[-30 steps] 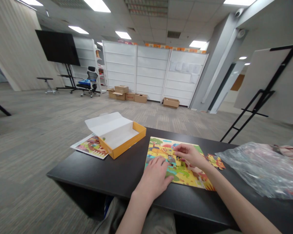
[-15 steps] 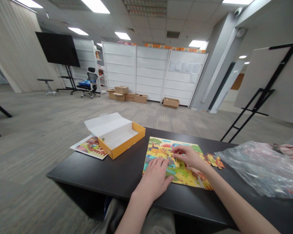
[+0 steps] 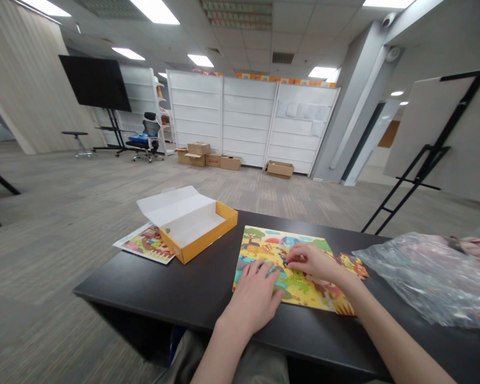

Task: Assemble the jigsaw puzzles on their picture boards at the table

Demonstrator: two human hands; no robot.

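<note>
left hand (image 3: 254, 296) rests on the puzzle (image 3: 260, 248), right hand (image 3: 316, 262) over it

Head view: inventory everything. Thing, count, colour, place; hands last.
puzzle: 1, mostly yellow, on table
loose pieces: several, red and yellow, right of puzzle
box: 1, yellow, white inside, open, left of puzzle
picture sheet: 1, multicoloured, partly under box
plastic bag: 1, clear, table's right part
table: 1, black, foreground
curtain: 1, beige, far left
screen: 1, black, back left
stool: 1, black seat, back left
chair: 1, black and white, right of screen
shelves: at least 3 units, white, across back
cartons: about 6, brown, floor before shelves
easel: 1, black, right
ceiling lights: several, white, overhead
left hand: 1, bare, spread on puzzle
right hand: 1, bare, curled over puzzle; any grip unclear
</note>
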